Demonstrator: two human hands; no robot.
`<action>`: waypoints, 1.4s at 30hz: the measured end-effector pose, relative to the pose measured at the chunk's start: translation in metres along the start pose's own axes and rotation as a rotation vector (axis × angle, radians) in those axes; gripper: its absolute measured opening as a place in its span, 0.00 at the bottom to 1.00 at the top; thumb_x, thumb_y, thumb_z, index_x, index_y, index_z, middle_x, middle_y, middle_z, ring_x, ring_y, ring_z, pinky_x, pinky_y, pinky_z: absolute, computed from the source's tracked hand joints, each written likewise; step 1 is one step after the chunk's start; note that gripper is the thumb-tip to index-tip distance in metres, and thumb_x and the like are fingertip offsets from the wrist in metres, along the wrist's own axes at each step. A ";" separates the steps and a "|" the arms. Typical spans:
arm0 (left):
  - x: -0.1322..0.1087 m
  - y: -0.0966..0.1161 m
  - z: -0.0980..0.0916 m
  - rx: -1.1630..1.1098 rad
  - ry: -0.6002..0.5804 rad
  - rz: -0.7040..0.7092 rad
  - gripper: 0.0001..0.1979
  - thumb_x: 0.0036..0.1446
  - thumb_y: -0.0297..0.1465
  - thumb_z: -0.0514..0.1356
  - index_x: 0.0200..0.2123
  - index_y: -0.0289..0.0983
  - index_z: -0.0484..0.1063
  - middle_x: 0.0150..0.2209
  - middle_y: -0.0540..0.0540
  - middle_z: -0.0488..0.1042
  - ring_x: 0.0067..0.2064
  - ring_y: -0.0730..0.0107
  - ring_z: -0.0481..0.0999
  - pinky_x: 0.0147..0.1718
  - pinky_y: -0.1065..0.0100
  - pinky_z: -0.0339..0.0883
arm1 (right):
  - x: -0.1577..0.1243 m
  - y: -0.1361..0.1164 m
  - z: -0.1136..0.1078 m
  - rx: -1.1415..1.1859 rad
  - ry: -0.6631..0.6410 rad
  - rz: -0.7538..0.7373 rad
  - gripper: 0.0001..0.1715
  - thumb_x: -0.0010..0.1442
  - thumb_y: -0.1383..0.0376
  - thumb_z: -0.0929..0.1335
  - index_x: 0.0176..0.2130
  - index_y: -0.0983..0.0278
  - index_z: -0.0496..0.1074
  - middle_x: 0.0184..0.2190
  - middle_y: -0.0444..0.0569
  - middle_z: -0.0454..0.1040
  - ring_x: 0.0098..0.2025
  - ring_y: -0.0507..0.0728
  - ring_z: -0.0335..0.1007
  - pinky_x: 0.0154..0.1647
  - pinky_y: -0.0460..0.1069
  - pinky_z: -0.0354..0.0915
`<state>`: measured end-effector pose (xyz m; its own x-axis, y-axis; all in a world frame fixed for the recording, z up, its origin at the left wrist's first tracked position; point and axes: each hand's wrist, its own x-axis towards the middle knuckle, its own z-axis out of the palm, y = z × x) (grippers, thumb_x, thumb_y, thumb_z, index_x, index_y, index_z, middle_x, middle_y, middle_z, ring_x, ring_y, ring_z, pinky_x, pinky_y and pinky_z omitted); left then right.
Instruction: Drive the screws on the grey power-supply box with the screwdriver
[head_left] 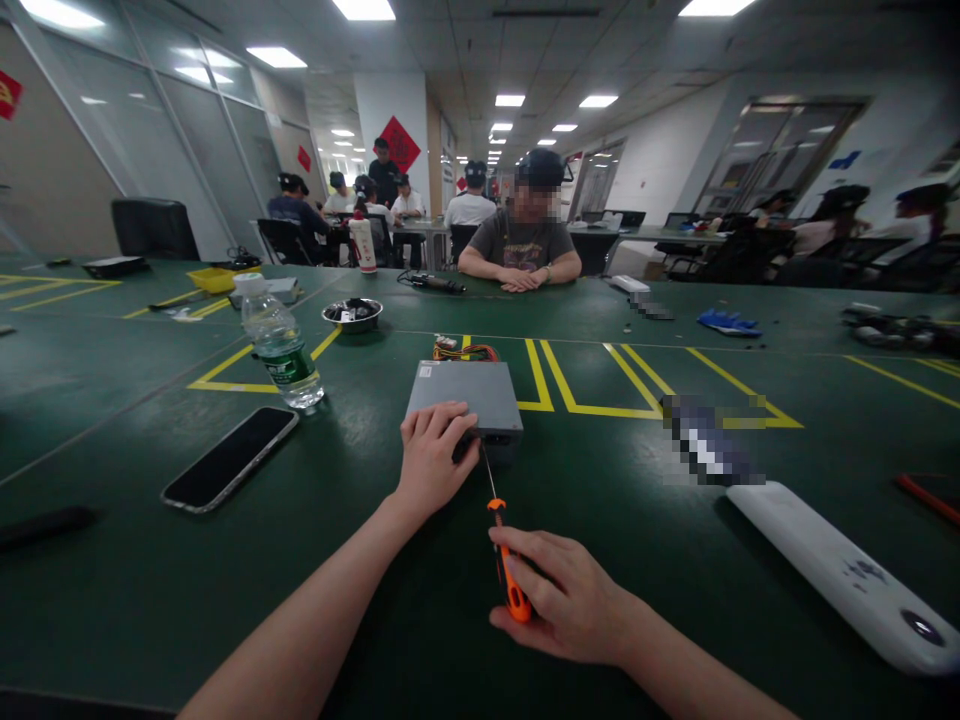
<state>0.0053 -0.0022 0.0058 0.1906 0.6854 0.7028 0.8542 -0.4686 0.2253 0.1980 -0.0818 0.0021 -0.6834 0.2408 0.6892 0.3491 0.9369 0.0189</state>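
A grey computer power supply (480, 390) lies on the green table in front of me, a bundle of coloured wires (469, 350) at its far side. My left hand (437, 450) grips its near left corner, fingers over the top and thumb at the near face. Between the thumb and fingers of my right hand (562, 595) is an orange and black screwdriver (502, 555). Its thin shaft points up and away, with the tip at the near face of the power supply. Whether the tip sits in a screw cannot be made out.
A phone (230, 460) and water bottle (281, 350) stand to the left, with a metal bowl (352, 315) of small parts beyond. At right lies a long white device (840, 575). Blue gloves (727, 322) lie farther back. A person (521, 225) sits opposite, hands on the table.
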 end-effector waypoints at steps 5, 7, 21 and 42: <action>0.000 -0.001 0.001 0.000 -0.008 0.001 0.11 0.54 0.32 0.58 0.42 0.44 0.68 0.48 0.48 0.71 0.52 0.61 0.67 0.49 0.57 0.52 | 0.000 0.001 -0.003 0.002 0.025 0.019 0.16 0.64 0.61 0.61 0.48 0.69 0.60 0.44 0.62 0.71 0.45 0.57 0.71 0.41 0.49 0.70; -0.001 -0.001 0.001 -0.001 -0.007 0.001 0.11 0.54 0.32 0.58 0.42 0.44 0.68 0.48 0.48 0.71 0.52 0.61 0.67 0.49 0.56 0.52 | 0.000 0.002 -0.004 0.010 0.038 0.026 0.16 0.64 0.61 0.61 0.48 0.69 0.59 0.44 0.62 0.70 0.45 0.57 0.71 0.41 0.50 0.70; 0.000 0.000 0.001 0.000 -0.007 -0.003 0.10 0.54 0.32 0.58 0.42 0.44 0.68 0.48 0.47 0.71 0.52 0.60 0.67 0.49 0.56 0.52 | 0.004 -0.006 0.000 0.019 -0.227 0.050 0.19 0.62 0.60 0.63 0.49 0.68 0.65 0.49 0.62 0.69 0.45 0.59 0.70 0.42 0.52 0.68; -0.001 0.000 0.000 -0.001 0.008 0.004 0.10 0.54 0.32 0.58 0.42 0.44 0.68 0.48 0.48 0.72 0.51 0.60 0.67 0.49 0.56 0.53 | 0.002 -0.008 0.009 -0.008 -0.027 0.010 0.09 0.63 0.63 0.62 0.40 0.67 0.65 0.43 0.59 0.74 0.35 0.54 0.73 0.39 0.50 0.68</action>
<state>0.0052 -0.0022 0.0050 0.1904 0.6790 0.7090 0.8527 -0.4723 0.2234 0.1881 -0.0868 -0.0033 -0.6971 0.2572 0.6693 0.3610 0.9324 0.0177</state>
